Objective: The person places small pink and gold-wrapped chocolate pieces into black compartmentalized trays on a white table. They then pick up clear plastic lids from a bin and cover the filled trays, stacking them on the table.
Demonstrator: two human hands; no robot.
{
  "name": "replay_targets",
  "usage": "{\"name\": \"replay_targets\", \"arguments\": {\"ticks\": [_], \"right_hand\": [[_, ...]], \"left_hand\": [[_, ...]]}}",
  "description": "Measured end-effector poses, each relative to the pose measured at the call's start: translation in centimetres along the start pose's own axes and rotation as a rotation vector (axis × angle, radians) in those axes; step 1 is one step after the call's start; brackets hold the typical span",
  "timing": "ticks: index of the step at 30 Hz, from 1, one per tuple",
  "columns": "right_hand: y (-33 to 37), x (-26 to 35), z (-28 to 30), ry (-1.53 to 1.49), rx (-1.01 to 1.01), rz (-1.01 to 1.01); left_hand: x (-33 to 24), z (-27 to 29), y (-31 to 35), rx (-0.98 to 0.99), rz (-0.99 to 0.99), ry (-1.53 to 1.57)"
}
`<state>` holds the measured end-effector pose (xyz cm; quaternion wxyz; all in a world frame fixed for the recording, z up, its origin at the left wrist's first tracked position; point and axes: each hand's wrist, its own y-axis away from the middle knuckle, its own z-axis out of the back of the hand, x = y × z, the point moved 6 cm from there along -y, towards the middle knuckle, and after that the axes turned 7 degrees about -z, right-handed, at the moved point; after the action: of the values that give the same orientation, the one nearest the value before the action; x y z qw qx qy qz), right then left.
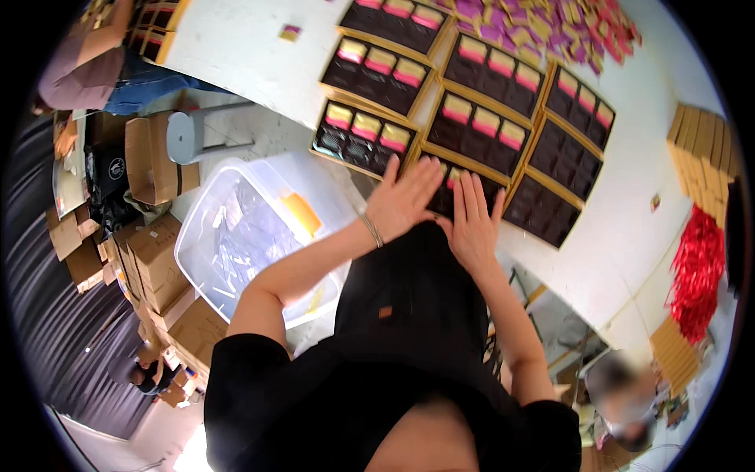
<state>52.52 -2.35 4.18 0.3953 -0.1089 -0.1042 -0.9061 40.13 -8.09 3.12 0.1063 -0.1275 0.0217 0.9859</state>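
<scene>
Both hands are out flat, fingers straight, gripping nothing: the left hand and right hand meet over the near middle tray. It lies right beneath their fingertips, long axis slanting away rightward, both hands equally near! Count the trays on the worktop: nine, three by three. Six show three pink-and-gold pieces each; two, right of the right hand, show none; under the fingers, I can't tell. Beyond, a loose pile, too many to count; one clear bin left of the left hand.
</scene>
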Motion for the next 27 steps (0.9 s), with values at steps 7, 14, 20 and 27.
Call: {"name": "replay_targets", "arguments": {"ticks": [7, 14, 20, 27], "right_hand": [[0.0, 0.5, -0.9, 0.052, 0.151, -0.049], [-10.8, 0.2, 8.4, -0.157, -0.118, 0.064], [-39.8, 2.4, 8.2, -0.412, -0.413, 0.27], [-52.7, 5.6, 1.7, -0.135, -0.09, 0.234]], "left_hand": [[0.5, 0.9, -0.1, -0.036, -0.025, 0.052], [18.5, 11.8, -4.1, -0.269, 0.383, -0.283], [42.5, 12.2, -12.2, -0.605, 0.55, 0.041], [45.3, 9.5, -14.9, -0.509, 0.507, -0.108]]}}
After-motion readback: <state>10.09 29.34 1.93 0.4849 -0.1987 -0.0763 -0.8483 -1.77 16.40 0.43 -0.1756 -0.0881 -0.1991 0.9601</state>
